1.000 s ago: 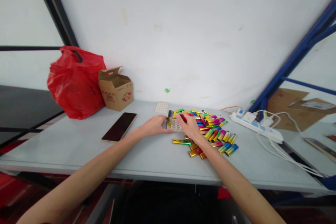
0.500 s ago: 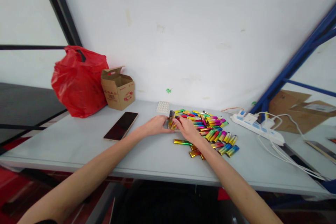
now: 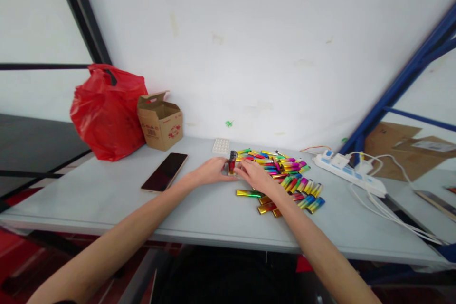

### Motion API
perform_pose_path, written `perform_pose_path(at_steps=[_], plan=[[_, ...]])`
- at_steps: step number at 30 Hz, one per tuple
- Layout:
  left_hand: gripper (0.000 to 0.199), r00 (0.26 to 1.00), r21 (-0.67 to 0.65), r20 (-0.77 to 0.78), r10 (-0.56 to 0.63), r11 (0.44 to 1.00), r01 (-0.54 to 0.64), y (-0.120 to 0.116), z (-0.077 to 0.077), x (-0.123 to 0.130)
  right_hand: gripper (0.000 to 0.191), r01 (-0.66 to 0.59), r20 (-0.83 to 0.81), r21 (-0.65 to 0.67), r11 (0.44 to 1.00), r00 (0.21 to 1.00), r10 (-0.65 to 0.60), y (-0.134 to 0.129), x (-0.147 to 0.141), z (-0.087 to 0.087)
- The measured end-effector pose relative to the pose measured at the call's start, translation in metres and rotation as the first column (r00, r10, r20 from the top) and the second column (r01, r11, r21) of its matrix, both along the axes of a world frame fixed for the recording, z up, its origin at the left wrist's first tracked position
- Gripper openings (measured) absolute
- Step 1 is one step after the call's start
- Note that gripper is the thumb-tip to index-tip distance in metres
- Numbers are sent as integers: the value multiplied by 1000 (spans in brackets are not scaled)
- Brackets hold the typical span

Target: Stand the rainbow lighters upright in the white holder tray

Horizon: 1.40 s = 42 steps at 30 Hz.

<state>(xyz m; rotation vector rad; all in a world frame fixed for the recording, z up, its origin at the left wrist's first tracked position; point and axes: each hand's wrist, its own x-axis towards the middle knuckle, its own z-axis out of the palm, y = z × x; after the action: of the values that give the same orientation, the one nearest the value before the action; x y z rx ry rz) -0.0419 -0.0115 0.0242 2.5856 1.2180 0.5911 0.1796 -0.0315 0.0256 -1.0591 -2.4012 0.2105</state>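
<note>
Near the middle of the table, my left hand (image 3: 213, 170) is wrapped round a small clear holder (image 3: 225, 169), partly hidden by the fingers. Dark-topped lighters (image 3: 232, 161), one of them red, stand upright in it. My right hand (image 3: 252, 172) touches the holder's right side, its fingers bent close together; whether they grip anything is hidden. Right beside and behind that hand lies a loose pile of shiny multicoloured lighters (image 3: 294, 166). A gold and green one (image 3: 248, 193) lies just below my right wrist.
A dark phone (image 3: 165, 172) lies left of my hands. Farther left stand an open cardboard box (image 3: 162, 126) and a red plastic bag (image 3: 109, 114). A white tray (image 3: 221, 146) is near the wall. At right, a power strip (image 3: 349, 175) trails white cables.
My right fingers have shifted slightly off the front of the holder, and a red lighter now shows there where a gold one was seen. My left hand has stayed in place.
</note>
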Motion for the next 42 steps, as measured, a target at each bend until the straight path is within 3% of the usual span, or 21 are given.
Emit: perform_pose_path(at_steps=[5, 9, 14, 19, 22, 24, 27, 29, 33, 36, 42], plan=[[62, 1000, 2, -17, 24, 1000, -24, 2, -3, -1, 27, -210, -27, -278, 937, 977, 211, -15, 28, 21], [61, 999, -1, -38, 32, 999, -32, 4, -5, -1, 23, -213, 87, -293, 932, 965, 248, -20, 36, 18], [60, 999, -16, -27, 18, 1000, -19, 0, 0, 0, 20, -135, 21, -237, 962, 989, 144, -20, 28, 18], [58, 999, -37, -39, 9, 999, -11, -2, 5, 0, 39, -50, -142, -199, 979, 990, 21, -12, 26, 23], [56, 999, -40, -34, 5, 999, -6, -1, 4, -1, 41, 38, -265, -112, 993, 962, -67, -4, 27, 19], [58, 1000, -39, -29, 7, 999, -8, -1, 2, -1, 35, 105, -349, -120, 987, 926, -141, 1, 27, 14], [61, 999, -37, -30, 26, 999, -27, 0, 1, -1, 43, 192, -423, -171, 966, 871, -248, 6, 25, 8], [63, 999, -43, -35, 14, 999, -15, 0, 2, -2, 49, 156, -483, -222, 963, 840, -248, 6, 21, 6], [66, 997, -75, -40, -64, 995, 61, 6, 2, -8, 45, -80, -607, -377, 923, 774, -181, 2, 13, 7], [68, 993, -121, -46, -108, 987, 101, 13, 2, -16, 41, -74, -616, -442, 894, 749, -243, 1, 11, 7], [66, 992, -162, -20, -124, 980, 119, 16, 2, -19, 50, 176, -488, -179, 968, 839, -243, 1, 14, 9]])
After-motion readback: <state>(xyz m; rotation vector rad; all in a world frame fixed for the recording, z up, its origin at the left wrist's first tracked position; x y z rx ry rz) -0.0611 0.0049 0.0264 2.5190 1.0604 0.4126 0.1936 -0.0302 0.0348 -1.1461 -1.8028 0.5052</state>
